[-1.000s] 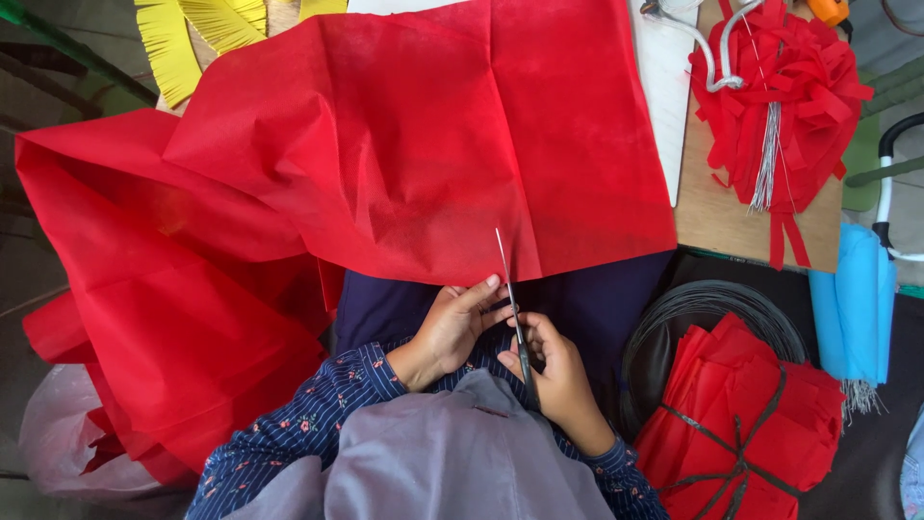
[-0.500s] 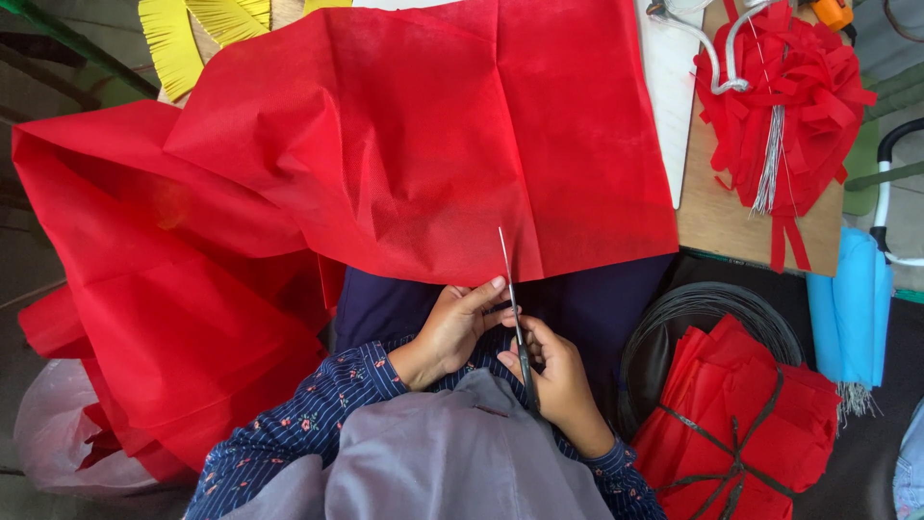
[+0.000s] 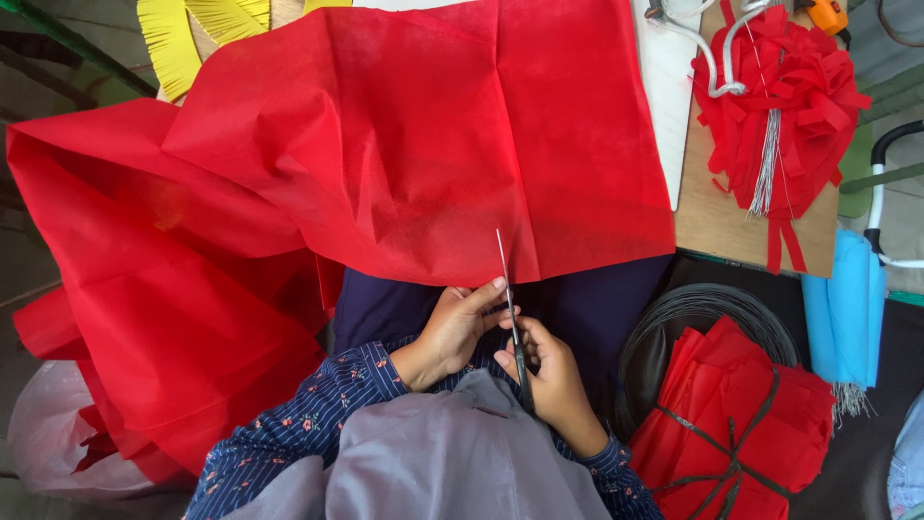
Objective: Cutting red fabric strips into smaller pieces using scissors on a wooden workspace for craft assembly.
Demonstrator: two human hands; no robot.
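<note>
Setting: cluttered craft spot seen from above, with a wooden board [image 3: 717, 217] at 2 o'clock and dark cloth over the person's lap at centre.
Red sheet: a big sheet of thin red fabric [image 3: 423, 144] spreads from 9 to 1 o'clock, its near edge hanging over the lap.
Right hand: the right hand [image 3: 549, 371] is closed through the handles of the scissors [image 3: 510, 308], blades pointing up toward 12 o'clock with the tip over the sheet's near edge.
Left hand: the left hand [image 3: 457, 323] has its fingers curled at that same edge just left of the blades; it seems to pinch the fabric, though the grip itself is hard to make out.
Change: against the pictures from a moment earlier, the blades and both hands sit in nearly the same place, so any cut has advanced very little.
Around: a red fringed pompom [image 3: 775, 96] lies on the board at 1 o'clock, a tied bundle of red pieces [image 3: 736, 433] at 4 o'clock beside a coil of black wire [image 3: 674, 318], a blue roll [image 3: 847, 308] at 3 o'clock, yellow fringed strips [image 3: 183, 34] at 11 o'clock.
Hidden: the scissor handles are buried in the right hand, the cut line cannot be seen against the red, and the sheet's far left runs out of view.
</note>
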